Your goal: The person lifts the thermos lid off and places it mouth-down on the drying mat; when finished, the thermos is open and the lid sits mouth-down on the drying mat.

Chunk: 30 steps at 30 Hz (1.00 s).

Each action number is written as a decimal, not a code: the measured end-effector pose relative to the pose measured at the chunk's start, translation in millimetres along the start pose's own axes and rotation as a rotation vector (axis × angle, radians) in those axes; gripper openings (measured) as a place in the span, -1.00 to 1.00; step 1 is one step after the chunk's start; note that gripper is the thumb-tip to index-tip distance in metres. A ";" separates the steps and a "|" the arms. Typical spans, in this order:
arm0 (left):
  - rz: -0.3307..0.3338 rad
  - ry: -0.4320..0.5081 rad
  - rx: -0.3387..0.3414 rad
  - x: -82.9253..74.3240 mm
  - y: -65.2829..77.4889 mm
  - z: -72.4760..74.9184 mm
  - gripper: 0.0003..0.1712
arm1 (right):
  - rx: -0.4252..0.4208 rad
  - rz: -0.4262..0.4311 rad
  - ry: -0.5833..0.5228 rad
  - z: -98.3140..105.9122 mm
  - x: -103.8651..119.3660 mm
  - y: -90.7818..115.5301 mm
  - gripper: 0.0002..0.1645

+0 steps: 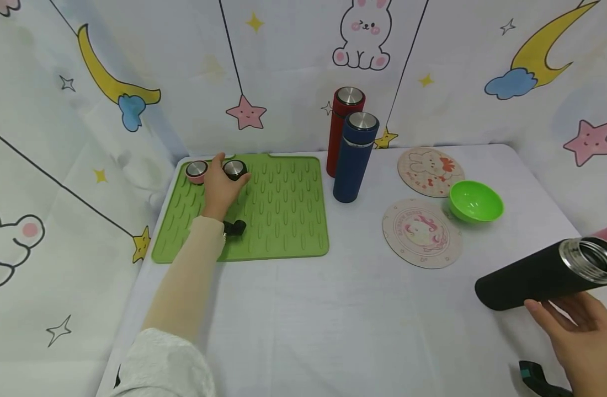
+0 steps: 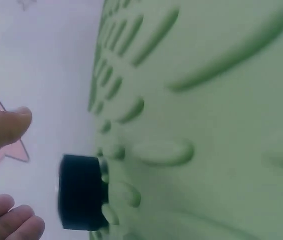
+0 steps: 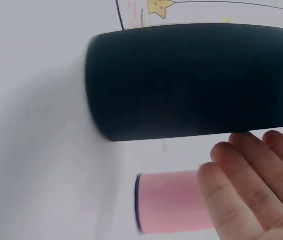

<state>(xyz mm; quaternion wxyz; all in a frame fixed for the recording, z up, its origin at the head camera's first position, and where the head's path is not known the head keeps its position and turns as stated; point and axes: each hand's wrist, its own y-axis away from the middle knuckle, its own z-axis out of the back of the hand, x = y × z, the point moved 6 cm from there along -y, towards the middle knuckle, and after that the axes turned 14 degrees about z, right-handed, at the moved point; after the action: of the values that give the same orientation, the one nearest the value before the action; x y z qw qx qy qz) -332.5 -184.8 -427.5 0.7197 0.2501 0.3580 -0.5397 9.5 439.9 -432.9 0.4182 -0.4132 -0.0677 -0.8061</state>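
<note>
My left hand (image 1: 222, 186) reaches over the green mat (image 1: 283, 209), thumb and fingers spread around a black lid (image 1: 234, 170) with a silver top. In the left wrist view the black lid (image 2: 81, 192) sits on the mat, apart from the fingers. Beside that hand lies a pink lid (image 1: 196, 171). At the right, the mouth of a black bottle (image 1: 537, 275) is uncovered and shows its steel neck. My right hand (image 1: 586, 331) is beside it, fingers loosely extended, fingertips right at the bottle's side in the right wrist view.
A pink bottle (image 3: 174, 202) is close by the black one, partly out of the head view. Red (image 1: 336, 132) and blue bottles (image 1: 353, 160) stand at the back. Two round coasters (image 1: 430, 172) (image 1: 418, 237) lie near a green bowl (image 1: 475, 203). A patterned cloth hangs behind.
</note>
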 end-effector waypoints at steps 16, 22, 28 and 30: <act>-0.142 0.050 0.098 -21.6 86.1 6.1 -0.02 | 0.269 0.170 -0.088 -26.2 31.9 45.7 -0.35; -0.177 0.050 0.153 -28.5 119.3 -2.2 -0.02 | 0.309 0.433 -0.200 -49.7 77.5 53.0 0.04; -0.192 0.048 0.172 -22.8 142.4 -8.1 -0.01 | 0.352 0.644 -0.233 -79.6 118.9 46.4 0.25; -0.197 0.043 0.179 -18.7 147.1 -9.7 -0.02 | 0.367 0.689 -0.249 -89.3 129.7 41.6 0.29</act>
<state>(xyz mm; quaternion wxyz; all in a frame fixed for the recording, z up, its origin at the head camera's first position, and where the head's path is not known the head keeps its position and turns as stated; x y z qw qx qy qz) -197.3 -123.5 -422.7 0.6300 0.2885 0.3467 -0.6322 -54.6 292.4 -407.0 0.7192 -0.4249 -0.1179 -0.5370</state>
